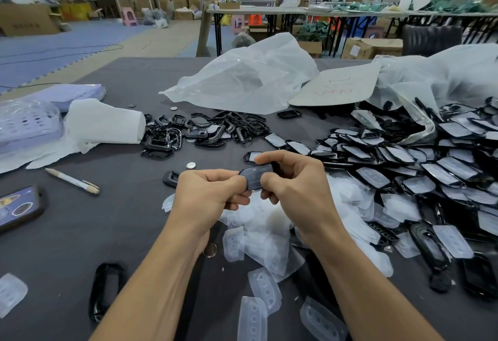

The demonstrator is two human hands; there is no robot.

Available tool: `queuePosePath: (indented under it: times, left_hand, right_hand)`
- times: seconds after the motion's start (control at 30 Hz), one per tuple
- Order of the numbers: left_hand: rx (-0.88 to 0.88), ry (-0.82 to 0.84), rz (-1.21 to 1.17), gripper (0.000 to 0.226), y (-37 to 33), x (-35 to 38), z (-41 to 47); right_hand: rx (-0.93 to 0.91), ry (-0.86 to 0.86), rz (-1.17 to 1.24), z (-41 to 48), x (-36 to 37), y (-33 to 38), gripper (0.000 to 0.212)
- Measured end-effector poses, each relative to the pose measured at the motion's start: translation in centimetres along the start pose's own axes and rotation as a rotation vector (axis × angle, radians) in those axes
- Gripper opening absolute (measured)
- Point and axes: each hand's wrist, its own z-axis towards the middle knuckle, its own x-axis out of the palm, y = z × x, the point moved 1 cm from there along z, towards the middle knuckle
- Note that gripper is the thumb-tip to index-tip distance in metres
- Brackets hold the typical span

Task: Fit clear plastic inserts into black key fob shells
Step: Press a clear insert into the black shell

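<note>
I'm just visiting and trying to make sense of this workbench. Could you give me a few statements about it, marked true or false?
1. The left hand and right hand together grip one black shell. True.
2. The pen lies to the right of the hands. False: it lies to their left, on the table.
3. Loose clear inserts lie on the table near the wrists. True.
4. The big heap of shells carrying inserts is on the left. False: it is on the right.
</note>
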Motion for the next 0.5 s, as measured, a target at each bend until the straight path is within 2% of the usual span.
queuePosePath:
  times: [0.2, 0.5]
  left_hand:
    - [-0.012, 0.006, 0.001, 0.015, 0.01, -0.24, 0.14]
    - [-0.02, 0.143, 0.01, 0.029, -0.18, -0.51, 0.01]
  right_hand:
    - [0.016, 0.023, 0.003, 0.04, 0.05, 0.06, 0.034]
    - [0.035, -0.013, 0.053, 0.14, -0.39, 0.04, 0.031]
